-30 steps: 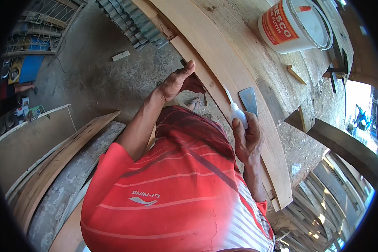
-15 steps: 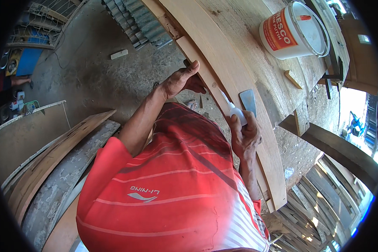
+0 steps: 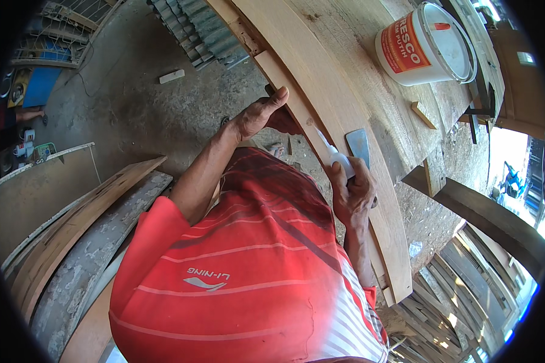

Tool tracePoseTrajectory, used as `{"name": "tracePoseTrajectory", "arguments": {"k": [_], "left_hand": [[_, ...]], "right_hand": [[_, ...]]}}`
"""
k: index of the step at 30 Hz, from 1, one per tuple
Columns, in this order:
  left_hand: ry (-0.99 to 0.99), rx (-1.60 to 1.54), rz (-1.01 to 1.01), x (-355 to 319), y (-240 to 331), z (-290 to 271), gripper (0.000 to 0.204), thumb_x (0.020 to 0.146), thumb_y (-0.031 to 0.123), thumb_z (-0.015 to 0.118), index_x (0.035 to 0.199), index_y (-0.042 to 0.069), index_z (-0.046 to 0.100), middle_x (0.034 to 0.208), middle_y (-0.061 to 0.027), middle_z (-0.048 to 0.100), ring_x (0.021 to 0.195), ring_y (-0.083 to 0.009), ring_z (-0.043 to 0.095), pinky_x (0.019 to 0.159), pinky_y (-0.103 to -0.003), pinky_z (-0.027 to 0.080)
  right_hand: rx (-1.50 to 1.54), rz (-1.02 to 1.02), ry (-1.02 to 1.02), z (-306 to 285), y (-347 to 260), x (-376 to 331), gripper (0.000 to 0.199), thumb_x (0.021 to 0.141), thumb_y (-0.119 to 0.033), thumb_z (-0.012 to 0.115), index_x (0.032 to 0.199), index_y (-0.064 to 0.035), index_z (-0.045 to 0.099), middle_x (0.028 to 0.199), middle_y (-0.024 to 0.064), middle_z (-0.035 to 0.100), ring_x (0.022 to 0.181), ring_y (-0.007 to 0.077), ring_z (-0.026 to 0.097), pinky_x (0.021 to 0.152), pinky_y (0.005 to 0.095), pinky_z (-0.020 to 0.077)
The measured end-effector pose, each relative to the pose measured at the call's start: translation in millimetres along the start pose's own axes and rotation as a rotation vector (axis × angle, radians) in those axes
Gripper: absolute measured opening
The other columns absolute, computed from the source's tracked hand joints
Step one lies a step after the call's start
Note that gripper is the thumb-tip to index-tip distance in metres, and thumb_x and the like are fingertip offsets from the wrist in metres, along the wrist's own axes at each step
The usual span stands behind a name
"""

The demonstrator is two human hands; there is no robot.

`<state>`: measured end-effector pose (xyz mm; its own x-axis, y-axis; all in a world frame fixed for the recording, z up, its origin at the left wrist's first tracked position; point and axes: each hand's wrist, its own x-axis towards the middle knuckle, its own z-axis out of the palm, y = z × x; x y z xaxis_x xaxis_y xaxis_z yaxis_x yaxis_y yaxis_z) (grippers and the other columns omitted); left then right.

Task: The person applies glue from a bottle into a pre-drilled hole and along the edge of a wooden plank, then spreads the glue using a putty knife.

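My right hand is closed around a small white squeeze bottle, its narrow nozzle pointing up-left onto a wooden strip. A scraper with a flat metal blade sticks out beside the same fingers. Its handle is mostly hidden by the hand, so I cannot tell how firmly it is gripped. At the near edge of the strip, my left hand has its thumb up against the wood and its fingers tucked underneath, partly hidden. The strip lies along a long, wider board.
On the workbench stands a white lidded bucket with a red label, near a small wood offcut. Planks lean at the left. Corrugated sheets lie beyond the bench, and stacked timber fills the lower right.
Almost nothing differs. The fingers of my left hand have drawn slightly further under the strip; my right hand and the bottle stay nearly in place.
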<state>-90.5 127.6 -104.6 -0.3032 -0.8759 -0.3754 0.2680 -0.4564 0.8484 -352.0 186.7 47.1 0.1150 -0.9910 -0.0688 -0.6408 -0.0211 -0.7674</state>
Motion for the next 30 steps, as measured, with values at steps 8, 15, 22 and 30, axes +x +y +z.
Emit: {"name": "tracePoseTrajectory", "arguments": {"k": [8,15,22,30], "left_hand": [[0.053,-0.009,0.040,7,-19,-7,0.077,0.105,0.063,0.042,0.144,-0.003,0.052,0.134,-0.0138,0.064,0.122,-0.0191,0.063,0.106,-0.035,0.050],[0.086,0.014,0.068,4,-9,0,0.076,0.105,0.061,0.044,0.148,-0.002,0.048,0.142,-0.0127,0.058,0.129,-0.0176,0.057,0.110,-0.033,0.046],[0.013,-0.011,-0.005,11,-25,-13,0.073,0.105,0.063,0.043,0.138,0.001,0.058,0.121,-0.0120,0.071,0.109,-0.0190,0.070,0.097,-0.035,0.056],[0.047,-0.016,0.041,13,-27,-10,0.070,0.106,0.062,0.041,0.135,0.001,0.060,0.115,-0.0120,0.074,0.103,-0.0198,0.073,0.093,-0.037,0.059]], "right_hand": [[-0.028,0.007,-0.023,-4,-8,4,0.018,0.092,-0.019,0.071,0.096,-0.0011,0.068,0.077,0.0163,0.065,0.065,0.0294,0.065,0.060,0.0404,0.0490],[-0.028,-0.001,-0.031,-5,-9,5,0.017,0.092,-0.018,0.072,0.095,-0.0009,0.068,0.076,0.0164,0.064,0.063,0.0292,0.063,0.059,0.0403,0.0481],[-0.037,0.000,-0.029,-5,-9,5,0.017,0.092,-0.017,0.072,0.095,-0.0010,0.068,0.075,0.0161,0.064,0.063,0.0285,0.063,0.059,0.0397,0.0481],[0.033,-0.002,-0.008,0,2,3,0.017,0.093,-0.018,0.072,0.095,-0.0012,0.068,0.076,0.0162,0.064,0.063,0.0279,0.064,0.059,0.0393,0.0483]]}}
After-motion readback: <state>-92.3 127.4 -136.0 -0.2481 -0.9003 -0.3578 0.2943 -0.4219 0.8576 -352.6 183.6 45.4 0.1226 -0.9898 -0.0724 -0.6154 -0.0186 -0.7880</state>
